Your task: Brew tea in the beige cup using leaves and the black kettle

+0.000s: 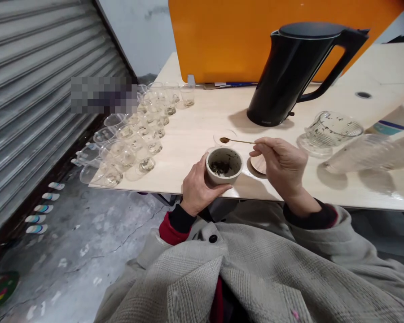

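Observation:
My left hand [200,186] is wrapped round a pale stoneware jar [225,178], tilted a little toward me at the table's front edge. Dark dried tea leaves [221,168] lie inside it. In a pinch, my right hand [283,163] holds a thin-handled spoon [240,141] level. The spoon's dark bowl is just beyond the jar, over a small clear plastic cup [234,133]; whether they touch I cannot tell. A round wooden lid [258,165] lies on the table, partly hidden by my right hand.
Several clear plastic cups [146,164] with leaf bits stand in rows on the left. A black kettle [289,76] stands at the back before an orange panel [215,40]. On the right are a ribbed glass vessel [336,130] with leaf bits and stacked plastic cups [363,154] lying down.

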Tool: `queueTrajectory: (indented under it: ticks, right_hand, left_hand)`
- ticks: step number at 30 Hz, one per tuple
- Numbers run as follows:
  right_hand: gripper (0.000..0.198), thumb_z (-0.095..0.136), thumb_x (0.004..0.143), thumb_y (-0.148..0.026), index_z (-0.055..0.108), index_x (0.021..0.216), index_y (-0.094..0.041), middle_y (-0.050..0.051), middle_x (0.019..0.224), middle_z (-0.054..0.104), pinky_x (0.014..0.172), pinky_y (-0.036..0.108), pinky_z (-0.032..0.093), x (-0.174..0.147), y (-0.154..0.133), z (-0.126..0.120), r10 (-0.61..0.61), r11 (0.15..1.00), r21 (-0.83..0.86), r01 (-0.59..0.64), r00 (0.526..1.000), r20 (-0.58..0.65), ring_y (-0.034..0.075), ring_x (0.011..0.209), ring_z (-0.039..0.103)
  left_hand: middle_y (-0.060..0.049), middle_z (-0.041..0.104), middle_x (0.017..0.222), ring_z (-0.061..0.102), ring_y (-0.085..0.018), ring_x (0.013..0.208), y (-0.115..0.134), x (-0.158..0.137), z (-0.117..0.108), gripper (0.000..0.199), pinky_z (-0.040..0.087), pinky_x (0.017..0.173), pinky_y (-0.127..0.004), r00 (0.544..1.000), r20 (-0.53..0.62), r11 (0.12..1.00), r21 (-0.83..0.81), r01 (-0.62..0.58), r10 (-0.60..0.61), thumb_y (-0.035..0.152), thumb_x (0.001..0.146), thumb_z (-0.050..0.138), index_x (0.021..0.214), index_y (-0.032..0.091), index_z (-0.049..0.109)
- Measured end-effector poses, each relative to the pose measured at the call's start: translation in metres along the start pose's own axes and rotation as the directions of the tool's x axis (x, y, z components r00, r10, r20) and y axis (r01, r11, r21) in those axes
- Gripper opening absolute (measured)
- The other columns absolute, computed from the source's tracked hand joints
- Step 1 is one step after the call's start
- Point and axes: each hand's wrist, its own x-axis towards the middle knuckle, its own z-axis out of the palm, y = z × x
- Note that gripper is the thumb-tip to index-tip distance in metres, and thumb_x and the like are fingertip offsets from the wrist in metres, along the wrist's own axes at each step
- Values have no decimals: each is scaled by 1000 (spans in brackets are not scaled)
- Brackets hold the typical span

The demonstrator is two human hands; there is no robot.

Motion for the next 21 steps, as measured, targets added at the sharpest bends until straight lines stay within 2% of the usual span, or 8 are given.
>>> queueTrajectory:
  ticks: [4, 8, 13, 21]
  right_hand:
    - [13, 68, 103, -33, 79, 100, -26, 0, 81, 78, 74, 37, 67, 1, 1, 1, 3, 999, -48, -4, 1000, -26, 19, 73, 79]
    - [13, 66, 105, -31, 78, 104, -26, 1, 85, 78, 75, 37, 66, 1, -5, -3, -53, 997, -65, 47, 994, -94, 20, 76, 79]
    - [15, 64, 104, -26, 78, 99, -26, 1, 80, 78, 72, 35, 64, 1, -4, 0, -143, 981, -125, 147, 989, 37, 19, 74, 77]
    - [14, 65, 105, -29, 78, 100, -26, 1, 84, 79, 77, 38, 66, 0, -2, -2, -46, 994, -98, 41, 998, -49, 20, 76, 80]
  left_hand:
    - [-17, 69, 146, 70, -36, 132, -1, 0, 0, 110, 60, 109, -52, 1000, 2, 1000, 0, -14, 14, 71, 76, 89, 162, 24, 39]
    - [-18, 68, 148, 69, -36, 134, -2, -1, 1, 110, 60, 111, -51, 1000, 2, 1000, 11, -9, 9, 69, 76, 90, 162, 23, 39]
    - [-18, 67, 149, 69, -36, 134, -2, -1, 1, 109, 60, 111, -52, 1000, 6, 1000, 13, 3, -3, 68, 76, 90, 162, 24, 39]
    - [-18, 68, 148, 69, -37, 134, -2, -1, 0, 110, 60, 111, -52, 1000, 0, 1000, 1, 0, 0, 67, 75, 91, 161, 23, 40]
